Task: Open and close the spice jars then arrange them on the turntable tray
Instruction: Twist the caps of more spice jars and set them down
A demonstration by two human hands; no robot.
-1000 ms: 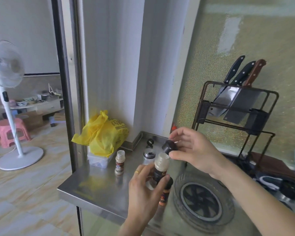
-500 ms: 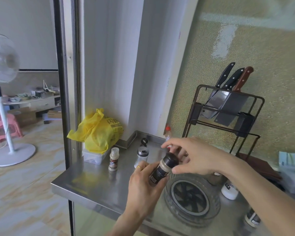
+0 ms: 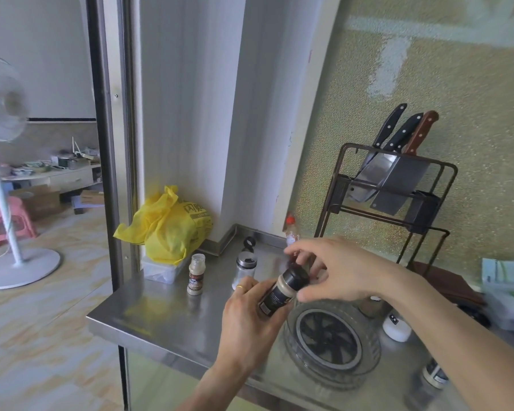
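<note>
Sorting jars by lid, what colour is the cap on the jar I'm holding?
Black, on the tilted spice jar held in the left hand, seen in the head view.

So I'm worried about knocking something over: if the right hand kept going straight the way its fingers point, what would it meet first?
The right hand points leftward, fingertips at the black cap of the jar held by the left hand. Past that, probably the glass shaker, though depth is unclear.

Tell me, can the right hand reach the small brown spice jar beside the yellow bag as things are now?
Probably not directly. The right hand is at the cap of the jar that the left hand holds, and both lie between it and the small brown spice jar.
</note>
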